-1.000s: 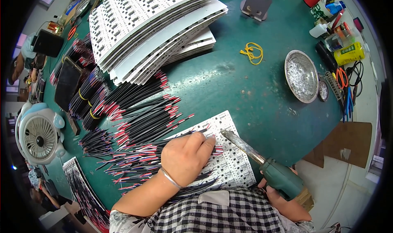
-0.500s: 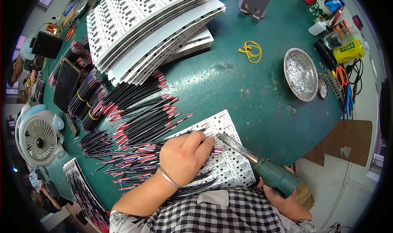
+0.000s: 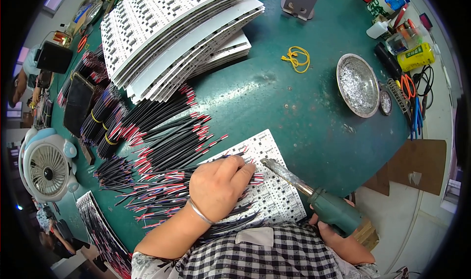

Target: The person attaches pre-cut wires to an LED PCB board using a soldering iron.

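Observation:
A white circuit board [image 3: 287,193] lies on the green table before me, its left part under black cables with red and white ends. Over those cables my left hand [image 3: 216,188] is closed, fingertips pinching a thin cable [image 3: 243,154] at the board; the fingers hide most of it. A soldering iron [image 3: 336,212] with a thick green handle is gripped in my right hand [image 3: 328,235], which is partly hidden behind the handle. Its grey, crusted tip points left over the board, just right of my left fingertips.
Tall stacked circuit boards [image 3: 171,28] stand far left, beside cable bundles [image 3: 169,144]. A fan [image 3: 46,173] is at the left edge. To the right sit a metal bowl [image 3: 355,102] of silvery bits, a small round tin [image 3: 385,102] and a yellow bottle [image 3: 417,57]. A yellow cord [image 3: 297,60] lies beyond.
The soldering iron's tip has shifted slightly right, away from my left fingertips. My left hand stays at the board's cables. The whole view has moved a little.

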`<state>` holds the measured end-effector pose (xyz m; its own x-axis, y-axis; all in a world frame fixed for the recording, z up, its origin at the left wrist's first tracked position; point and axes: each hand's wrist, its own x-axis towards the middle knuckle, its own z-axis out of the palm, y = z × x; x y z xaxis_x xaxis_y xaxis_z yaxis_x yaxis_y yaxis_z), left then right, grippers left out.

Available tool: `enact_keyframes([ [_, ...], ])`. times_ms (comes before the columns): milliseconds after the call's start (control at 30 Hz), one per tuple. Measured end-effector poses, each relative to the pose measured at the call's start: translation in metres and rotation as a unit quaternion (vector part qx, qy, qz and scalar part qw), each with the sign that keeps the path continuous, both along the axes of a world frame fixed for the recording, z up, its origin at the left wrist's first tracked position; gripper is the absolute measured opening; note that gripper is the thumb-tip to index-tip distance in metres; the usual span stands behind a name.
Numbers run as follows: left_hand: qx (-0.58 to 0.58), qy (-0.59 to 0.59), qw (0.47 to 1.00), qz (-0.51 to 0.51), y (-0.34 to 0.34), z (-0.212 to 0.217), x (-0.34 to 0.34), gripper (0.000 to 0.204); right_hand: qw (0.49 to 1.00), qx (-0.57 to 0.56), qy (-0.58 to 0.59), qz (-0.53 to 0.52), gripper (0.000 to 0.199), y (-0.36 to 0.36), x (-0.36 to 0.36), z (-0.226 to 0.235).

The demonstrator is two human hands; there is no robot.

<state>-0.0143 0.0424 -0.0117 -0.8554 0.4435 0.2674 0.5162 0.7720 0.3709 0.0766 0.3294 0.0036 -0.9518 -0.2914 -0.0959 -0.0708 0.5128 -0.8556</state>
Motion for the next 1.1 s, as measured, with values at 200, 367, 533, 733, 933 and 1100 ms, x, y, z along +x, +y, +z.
enact_keyframes([
  [200, 0.010, -0.002, 1.000, -0.006, 0.001, -0.002, -0.001, 0.021, 0.982, -0.088, -0.132, -0.101, 0.026, -0.010, -0.001, 0.008],
  [367, 0.012, -0.003, 1.000, -0.010, 0.000, -0.001, -0.002, 0.022, 0.998, -0.050, -0.039, 0.011, 0.040, -0.001, -0.001, -0.002],
  [533, 0.013, -0.001, 1.000, -0.014, -0.001, -0.001, -0.002, 0.021, 0.994, -0.049, -0.057, -0.080, 0.026, -0.008, 0.004, 0.002],
  [733, -0.014, -0.022, 1.000, -0.018, -0.003, 0.001, 0.003, 0.025, 0.970, -0.155, -0.137, -0.127, 0.053, 0.000, 0.021, -0.004],
  [933, 0.028, -0.067, 0.997, -0.034, -0.006, 0.017, 0.008, 0.044, 0.948, -0.259, -0.045, -0.182, 0.045, -0.001, 0.018, -0.007],
  [1100, -0.024, 0.044, 0.998, -0.028, 0.007, 0.058, 0.020, 0.034, 0.966, -0.231, -0.040, -0.112, 0.054, 0.014, 0.024, -0.020],
])
